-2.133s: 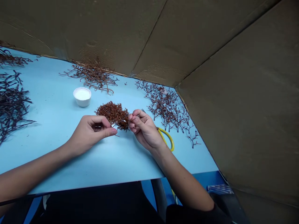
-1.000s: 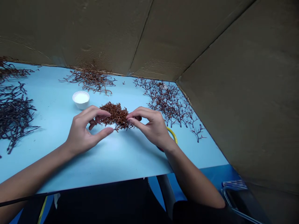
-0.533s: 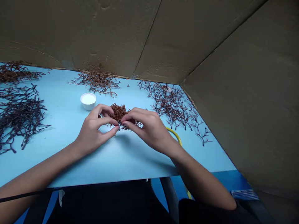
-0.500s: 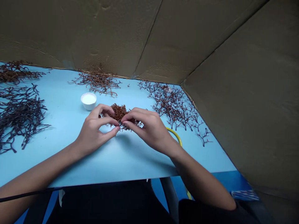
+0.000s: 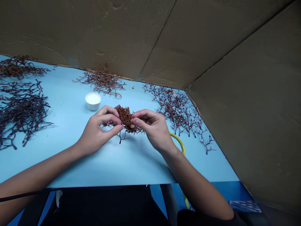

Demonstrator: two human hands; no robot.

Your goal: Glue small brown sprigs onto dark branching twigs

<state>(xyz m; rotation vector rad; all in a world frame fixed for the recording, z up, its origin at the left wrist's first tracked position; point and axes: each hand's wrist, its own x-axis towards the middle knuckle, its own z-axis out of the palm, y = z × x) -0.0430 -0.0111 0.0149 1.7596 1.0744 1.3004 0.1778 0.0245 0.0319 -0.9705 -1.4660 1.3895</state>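
A dense clump of fine reddish-brown branching twigs (image 5: 125, 116) sits between my hands, just above the blue tabletop. My left hand (image 5: 100, 130) pinches its left side between thumb and fingers. My right hand (image 5: 150, 127) holds its right side with the fingertips. A thin dark sprig (image 5: 121, 137) hangs below the clump, close to my left thumb. The middle of the clump is partly hidden by my fingers.
A white cup (image 5: 93, 101) of white liquid stands beyond my left hand. Loose piles of dark branching twigs (image 5: 21, 111) (image 5: 176, 108) and brown twigs (image 5: 101, 82) lie around on the blue table (image 5: 58, 160). A yellow handle (image 5: 179, 142) lies past my right hand. Cardboard walls (image 5: 211, 40) enclose the far sides.
My hands have closed in on the clump from either side and now pinch it. A dark sprig now shows below it. The head view has shifted slightly, moving the table scene sideways.
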